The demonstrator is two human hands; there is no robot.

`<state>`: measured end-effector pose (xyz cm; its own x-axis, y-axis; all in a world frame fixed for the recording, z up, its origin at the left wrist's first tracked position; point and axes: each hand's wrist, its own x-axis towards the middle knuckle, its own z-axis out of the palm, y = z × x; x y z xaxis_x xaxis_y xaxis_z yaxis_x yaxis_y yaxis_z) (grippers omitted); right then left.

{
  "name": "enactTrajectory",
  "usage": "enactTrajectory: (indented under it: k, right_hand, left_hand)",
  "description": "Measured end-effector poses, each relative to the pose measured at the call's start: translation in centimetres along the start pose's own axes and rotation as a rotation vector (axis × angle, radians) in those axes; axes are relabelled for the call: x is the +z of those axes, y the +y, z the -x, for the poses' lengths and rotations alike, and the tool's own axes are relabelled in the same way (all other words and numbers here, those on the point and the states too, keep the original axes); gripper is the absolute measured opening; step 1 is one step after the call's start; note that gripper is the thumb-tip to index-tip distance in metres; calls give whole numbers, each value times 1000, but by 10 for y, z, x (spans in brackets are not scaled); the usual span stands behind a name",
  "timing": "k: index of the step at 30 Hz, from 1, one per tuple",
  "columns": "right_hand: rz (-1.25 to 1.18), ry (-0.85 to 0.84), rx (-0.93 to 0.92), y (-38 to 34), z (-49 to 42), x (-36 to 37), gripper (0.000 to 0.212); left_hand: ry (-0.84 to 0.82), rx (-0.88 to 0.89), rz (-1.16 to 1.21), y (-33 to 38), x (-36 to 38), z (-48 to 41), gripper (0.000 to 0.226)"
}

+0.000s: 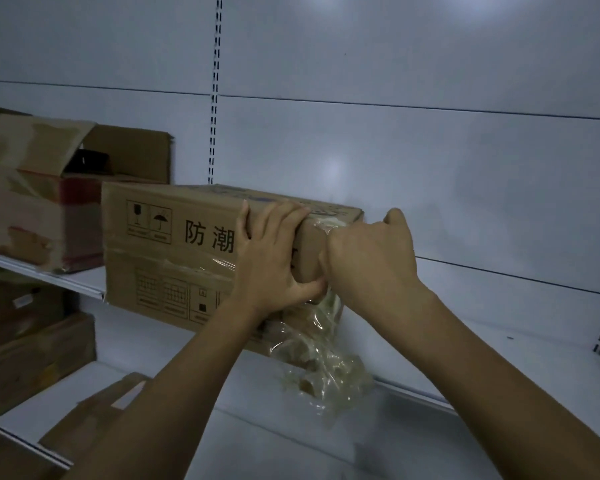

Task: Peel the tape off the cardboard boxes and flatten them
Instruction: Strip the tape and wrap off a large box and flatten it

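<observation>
Cardboard box [174, 251] sits on the white shelf [482, 341]; the left hand [274, 258] clamps its corner, fingers over the top and thumb beneath, seemingly bracing it against the right hand [371, 258], clenched round clear tape [326, 368] that hangs crumpled at the shelf's front edge

Single head-worn wide-angle view. Faces forward and slightly down, near a white shelf [516, 306]; its back panel [395, 150] fills the upper frame.

Left hand [271, 258] on cardboard box [167, 244], right hand [371, 258] beside, tape [323, 368] below.
</observation>
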<state>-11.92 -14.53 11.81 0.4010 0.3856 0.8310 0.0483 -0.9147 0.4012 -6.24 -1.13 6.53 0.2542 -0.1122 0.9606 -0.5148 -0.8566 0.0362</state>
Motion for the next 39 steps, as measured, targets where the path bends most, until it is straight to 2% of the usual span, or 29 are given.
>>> enactTrajectory:
  k: [2, 3, 5, 8, 11, 13, 14, 16, 18, 20, 22, 25, 27, 29, 33, 36, 39]
  right_hand:
    - [17, -26, -142, 4, 0, 5, 28]
    - [19, -30, -178, 6, 0, 8, 31]
    - [-80, -22, -84, 13, 7, 15, 44]
    - [-535, -112, 23, 17, 21, 30, 29]
    - [-932, -175, 124, 29, 22, 33, 44]
    - [-1057, -215, 234, 37, 16, 24, 60]
    - [-988, -146, 237, 39, 11, 19, 68]
    - [-584, -3, 112, 37, -6, 10, 68]
    - [-208, -90, -100, 29, -28, 4, 64]
    - [-35, -236, -266, 25, -47, 7, 53]
    - [-55, -327, -386, 29, -59, 10, 45]
    - [-346, -514, -412, 41, -70, 14, 41]
    - [-737, -631, -309, 49, -70, 21, 41]
    - [-1066, -612, -144, 54, -60, 29, 40]
    - [-1443, -333, 182, 48, -25, 48, 40]
    - [-1784, -23, 603, 25, 17, 58, 49]
    - [-1921, 99, 877, -13, 65, 54, 47]
  left_hand:
    - [-1, 4, 8, 0, 0, 0, 85]
    - [8, 4, 4, 0, 0, 0, 83]
    - [32, 6, -4, 0, 1, 0, 81]
    - [54, 14, -11, -2, 4, 1, 82]
    - [50, 31, -42, -4, 7, 0, 82]
    - [38, 31, -58, -5, 8, 0, 83]
    - [33, 28, -57, -5, 9, 0, 83]
    - [34, 16, -49, -5, 9, 0, 83]
    - [43, 10, -41, -4, 8, 0, 81]
    - [55, 11, -32, -4, 8, 0, 78]
    - [57, 16, -30, -6, 9, 0, 78]
    - [50, 25, -41, -8, 11, 1, 80]
    - [52, 28, -49, -8, 11, 2, 81]
    - [58, 30, -53, -8, 12, 2, 82]
    - [86, 52, -54, -11, 15, 0, 83]
    - [98, 64, -59, -11, 16, 0, 84]
    - [91, 63, -80, -10, 16, 1, 86]
